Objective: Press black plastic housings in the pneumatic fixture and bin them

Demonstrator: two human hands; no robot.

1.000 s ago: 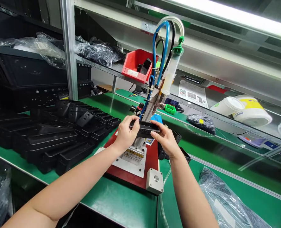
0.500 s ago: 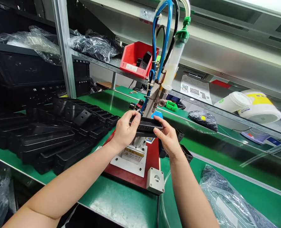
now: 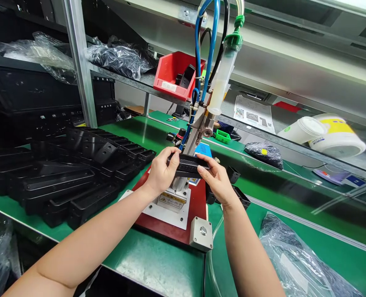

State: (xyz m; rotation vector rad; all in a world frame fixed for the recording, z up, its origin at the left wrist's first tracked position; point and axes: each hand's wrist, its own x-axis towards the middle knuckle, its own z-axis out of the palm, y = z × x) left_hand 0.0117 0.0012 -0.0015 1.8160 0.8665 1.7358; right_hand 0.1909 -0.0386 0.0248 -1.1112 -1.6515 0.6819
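Observation:
A long black plastic housing (image 3: 189,166) is held up between both hands, in front of the metal column of a bench machine. My left hand (image 3: 164,170) grips its left end, thumb on top. My right hand (image 3: 216,176) holds the right end between thumb and fingers. Behind and above the housing, a syringe with a green cap (image 3: 222,78) hangs on the machine. Below stands the machine's red base (image 3: 167,226) with a grey button box (image 3: 201,234) at its front right corner.
Many black housings (image 3: 59,181) are piled on the green table (image 3: 158,262) at the left. A red bin (image 3: 175,76) sits on the shelf above. Black parts (image 3: 241,196) stand right of the machine, and a plastic bag (image 3: 294,251) lies at the lower right.
The housing has tilted slightly, so more of its perforated side faces the camera. Both hands still hold it, and the whole view has shifted a little.

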